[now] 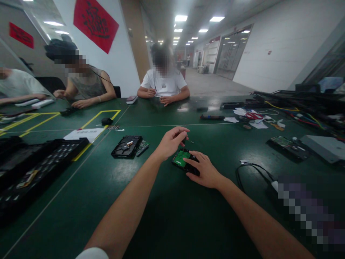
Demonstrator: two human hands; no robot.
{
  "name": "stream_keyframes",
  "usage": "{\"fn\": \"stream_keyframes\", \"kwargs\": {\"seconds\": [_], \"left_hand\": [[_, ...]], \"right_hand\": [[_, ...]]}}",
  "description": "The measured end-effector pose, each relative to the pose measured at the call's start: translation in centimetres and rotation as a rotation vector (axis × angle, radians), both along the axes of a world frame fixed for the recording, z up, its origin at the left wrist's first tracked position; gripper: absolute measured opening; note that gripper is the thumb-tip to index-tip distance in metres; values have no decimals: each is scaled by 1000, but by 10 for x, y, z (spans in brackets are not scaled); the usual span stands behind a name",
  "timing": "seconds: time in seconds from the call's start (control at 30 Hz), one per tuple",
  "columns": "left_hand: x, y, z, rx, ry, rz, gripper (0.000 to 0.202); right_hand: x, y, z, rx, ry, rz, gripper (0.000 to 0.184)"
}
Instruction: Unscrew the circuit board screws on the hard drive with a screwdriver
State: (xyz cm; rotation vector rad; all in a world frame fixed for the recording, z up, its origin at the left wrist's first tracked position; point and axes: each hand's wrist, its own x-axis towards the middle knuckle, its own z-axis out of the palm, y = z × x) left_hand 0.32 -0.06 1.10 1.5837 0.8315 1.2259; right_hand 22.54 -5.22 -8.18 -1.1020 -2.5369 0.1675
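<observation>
A hard drive (pixel 180 157) with a green circuit board facing up lies on the green table before me. My right hand (pixel 206 169) is over its right side, thumb at the near edge and fingers spread across the top, holding it down. Just above the drive's far edge, my left hand (pixel 174 141) is closed in a pinch; what sits between the fingertips is too small and dark to name. Tiny bright pieces (pixel 191 141) show just right of those fingertips. To the left are another black drive casing (pixel 126 145) and a loose circuit board (pixel 142 147).
A black slotted case (pixel 59 162) stands at the left, near a paper sheet (pixel 84 135). On the right are another drive (pixel 288 147), a grey box (pixel 323 147), a black cable (pixel 253 165) and a cable heap (pixel 296 108). Several people sit across the table.
</observation>
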Motion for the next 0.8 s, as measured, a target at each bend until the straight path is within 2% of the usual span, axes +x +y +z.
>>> {"fn": "stream_keyframes", "kwargs": {"seconds": [0.17,0.37,0.63,0.8], "left_hand": [[-1,3,-3,-74,-61,-19,26],[-2,2,-3,-20,-3,41,23],[0,-1,-3,-34,0,82,23],[1,-2,-3,-40,-32,38,27]], "right_hand": [[0,-1,3,-2,3,8,64],[0,-2,2,6,11,9,64],[1,-1,1,17,29,11,63],[1,-1,1,13,28,12,62]]}}
